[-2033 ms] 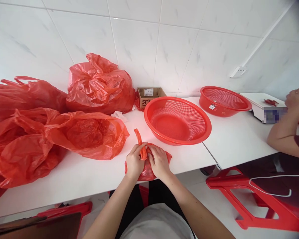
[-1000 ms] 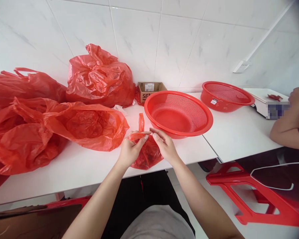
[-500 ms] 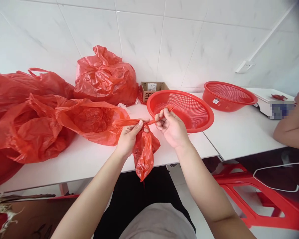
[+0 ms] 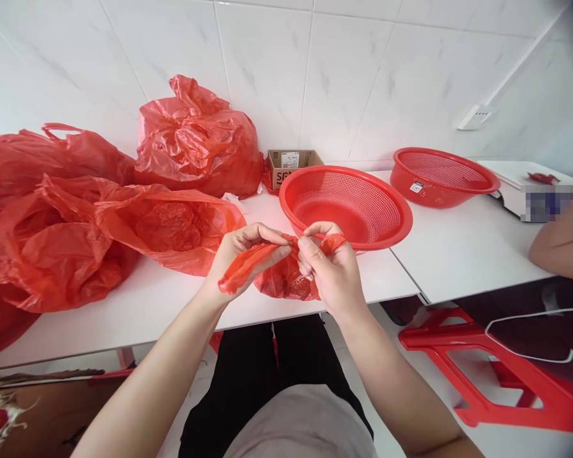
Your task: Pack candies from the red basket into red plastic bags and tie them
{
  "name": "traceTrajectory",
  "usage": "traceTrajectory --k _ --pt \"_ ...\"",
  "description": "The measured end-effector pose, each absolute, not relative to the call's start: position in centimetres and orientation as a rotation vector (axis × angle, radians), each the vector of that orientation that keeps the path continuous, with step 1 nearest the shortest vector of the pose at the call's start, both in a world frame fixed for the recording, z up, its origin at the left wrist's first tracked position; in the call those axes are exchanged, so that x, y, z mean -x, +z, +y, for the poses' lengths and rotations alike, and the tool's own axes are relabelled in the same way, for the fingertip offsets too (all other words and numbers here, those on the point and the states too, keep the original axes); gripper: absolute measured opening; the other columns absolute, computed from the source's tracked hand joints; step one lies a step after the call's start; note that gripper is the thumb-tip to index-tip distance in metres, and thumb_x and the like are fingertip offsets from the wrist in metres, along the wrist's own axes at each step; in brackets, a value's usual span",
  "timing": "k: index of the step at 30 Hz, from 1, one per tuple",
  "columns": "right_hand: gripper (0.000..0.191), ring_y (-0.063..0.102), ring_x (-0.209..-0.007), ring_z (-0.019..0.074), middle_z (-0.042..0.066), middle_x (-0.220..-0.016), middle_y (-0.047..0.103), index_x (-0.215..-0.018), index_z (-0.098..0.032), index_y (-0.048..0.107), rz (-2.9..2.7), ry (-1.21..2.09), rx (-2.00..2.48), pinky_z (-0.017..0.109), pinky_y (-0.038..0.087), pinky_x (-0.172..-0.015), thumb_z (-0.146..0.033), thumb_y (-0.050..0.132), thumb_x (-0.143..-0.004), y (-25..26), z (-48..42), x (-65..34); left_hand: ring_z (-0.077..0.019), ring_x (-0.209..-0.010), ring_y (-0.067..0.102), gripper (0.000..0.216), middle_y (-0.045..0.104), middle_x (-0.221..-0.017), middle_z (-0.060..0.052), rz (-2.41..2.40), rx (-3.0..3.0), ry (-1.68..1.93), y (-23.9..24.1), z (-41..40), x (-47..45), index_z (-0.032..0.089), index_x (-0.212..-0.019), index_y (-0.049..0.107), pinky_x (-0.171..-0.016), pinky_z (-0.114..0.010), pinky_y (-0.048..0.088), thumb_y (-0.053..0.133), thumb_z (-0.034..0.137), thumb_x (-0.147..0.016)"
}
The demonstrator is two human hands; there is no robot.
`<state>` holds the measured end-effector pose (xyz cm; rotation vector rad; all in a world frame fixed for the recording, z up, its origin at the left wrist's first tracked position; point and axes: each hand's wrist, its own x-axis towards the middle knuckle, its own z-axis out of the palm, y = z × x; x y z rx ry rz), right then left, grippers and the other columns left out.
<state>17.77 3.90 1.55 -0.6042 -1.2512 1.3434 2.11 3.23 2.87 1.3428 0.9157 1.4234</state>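
Note:
Both hands meet over the table's front edge on a small red plastic bag (image 4: 286,280). My left hand (image 4: 236,254) pinches the twisted neck of the bag, and a loose red end lies across its palm. Close beside it, my right hand (image 4: 332,267) grips the same neck from the other side, with another red end poking out above the thumb. The filled part hangs below the fingers; what is inside cannot be made out. Just behind the hands stands a red colander (image 4: 344,203), and left of them lies an open red plastic bag (image 4: 172,229).
Large red bags (image 4: 195,140) crowd the left and back of the white table (image 4: 138,318). A cardboard box (image 4: 291,166), a second colander (image 4: 442,181) and a scale (image 4: 510,175) stand along the wall. At right are another person's arm (image 4: 558,245) and a red stool (image 4: 458,356).
My hands have drawn closer together at the bag's neck. The bag's body has risen and no longer dangles far below the table edge. The left loose end now lies over my palm.

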Motion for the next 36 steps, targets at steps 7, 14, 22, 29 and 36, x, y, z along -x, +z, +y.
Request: traceTrajectory --k 7,14,22,29,36 --pt "0.015 0.063 -0.081 0.0154 0.002 -0.087 0.068 -0.096 -0.023 0.065 -1.55 0.954 0.916 0.032 0.051 -0.074 -0.034 0.066 -0.086 1.5 5.2 -20.2 -0.0147 -0.079 0.066 0.016 0.068 -0.085 -0.003 0.94 -1.456 1.411 3.0 3.2 -1.1 0.018 -0.074 0.066 -0.077 -0.028 0.054 0.081 0.02 -0.07" --pt "0.022 0.065 -0.099 0.017 0.003 -0.107 0.07 -0.107 -0.024 0.067 -1.732 1.254 0.664 0.035 0.05 -0.089 -0.028 0.066 -0.086 1.5 5.8 -19.2 -0.015 -0.082 0.066 0.029 0.067 -0.09 -0.001 0.809 -1.478 1.289 3.4 3.3 -0.6 0.022 -0.087 0.055 -0.074 -0.028 0.055 0.078 0.014 -0.072" --pt "0.009 0.056 -0.07 0.0129 -0.003 -0.077 0.063 -0.079 -0.022 0.059 -1.798 0.762 0.751 0.029 0.046 -0.071 -0.016 0.064 -0.08 1.1 5.0 -18.0 -0.0127 -0.07 0.06 0.033 0.063 -0.08 0.003 0.99 -1.59 1.577 2.7 3.4 -2.4 0.024 -0.082 0.043 -0.065 -0.025 0.048 0.069 0.007 -0.071" --pt "0.003 0.061 -0.081 0.0142 0.002 -0.089 0.065 -0.091 -0.022 0.06 -1.758 0.959 0.69 0.03 0.049 -0.076 -0.023 0.059 -0.089 1.1 4.7 -17.7 -0.0118 -0.079 0.064 0.021 0.066 -0.089 0.001 1.037 -1.775 1.803 1.2 4.0 -2.4 0.022 -0.088 0.047 -0.074 -0.027 0.051 0.061 0.007 -0.083" --pt "0.017 0.062 -0.079 0.0116 0.0 -0.087 0.067 -0.092 -0.02 0.066 -1.598 1.342 0.599 0.026 0.051 -0.074 -0.034 0.069 -0.084 2.6 6.7 -19.1 -0.0158 -0.095 0.063 0.022 0.064 -0.094 -0.001 0.95 -1.999 1.749 1.7 4.3 -1.3 0.022 -0.099 0.059 -0.087 -0.033 0.05 0.067 0.009 -0.083"
